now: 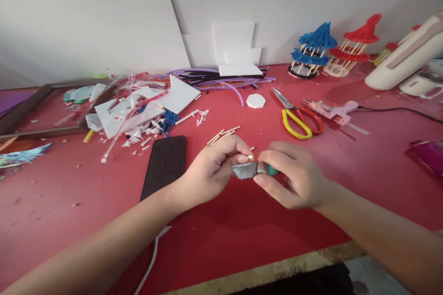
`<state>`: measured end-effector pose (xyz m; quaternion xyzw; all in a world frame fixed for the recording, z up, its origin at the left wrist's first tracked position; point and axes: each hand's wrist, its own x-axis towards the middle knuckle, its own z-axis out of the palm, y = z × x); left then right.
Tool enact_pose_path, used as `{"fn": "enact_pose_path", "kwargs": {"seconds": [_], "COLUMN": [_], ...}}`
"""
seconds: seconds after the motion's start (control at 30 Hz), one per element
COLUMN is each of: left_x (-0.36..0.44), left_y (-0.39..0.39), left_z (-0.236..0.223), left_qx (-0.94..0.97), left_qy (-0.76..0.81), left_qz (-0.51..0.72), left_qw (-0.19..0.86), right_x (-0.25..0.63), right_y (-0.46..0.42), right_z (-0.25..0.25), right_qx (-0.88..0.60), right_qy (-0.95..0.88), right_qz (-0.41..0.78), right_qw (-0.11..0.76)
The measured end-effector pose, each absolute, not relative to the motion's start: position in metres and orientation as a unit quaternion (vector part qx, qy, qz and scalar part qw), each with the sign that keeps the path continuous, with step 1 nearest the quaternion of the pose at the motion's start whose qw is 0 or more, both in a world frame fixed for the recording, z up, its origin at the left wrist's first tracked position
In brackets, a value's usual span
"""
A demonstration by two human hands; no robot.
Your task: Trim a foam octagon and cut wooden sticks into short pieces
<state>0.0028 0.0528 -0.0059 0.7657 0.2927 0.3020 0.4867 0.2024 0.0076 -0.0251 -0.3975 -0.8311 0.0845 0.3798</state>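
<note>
My right hand (294, 173) is closed round a utility knife (246, 170), whose broad grey blade points left and whose green handle partly shows under the fingers. Close against the blade, my left hand (216, 166) pinches a small pale wooden stick (250, 157); most of it is hidden by the fingers. Both hands are above the red table. Just beyond them lie several short wooden sticks (221, 136). A white octagonal piece (255, 100) rests farther back.
Left of my hands lies a black phone (162, 166), with scraps of white board (180, 94) behind it. Scissors (296, 122) and a pink glue gun (337, 111) are at the right. Blue (313, 50) and red (356, 48) model pavilions stand by the wall.
</note>
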Motion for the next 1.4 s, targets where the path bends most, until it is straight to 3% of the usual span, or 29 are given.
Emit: {"fn": "enact_pose_path", "kwargs": {"seconds": [1.4], "left_x": [0.0022], "left_y": [0.0506], "left_z": [-0.0093], "left_qx": [0.757], "left_qy": [0.226], "left_qz": [0.307], "left_qw": [0.531], "right_x": [0.204], "right_y": [0.0055], "right_z": [-0.0242], "right_qx": [-0.369], "right_qy": [-0.822], "right_qz": [0.189], "right_qw": [0.39]}}
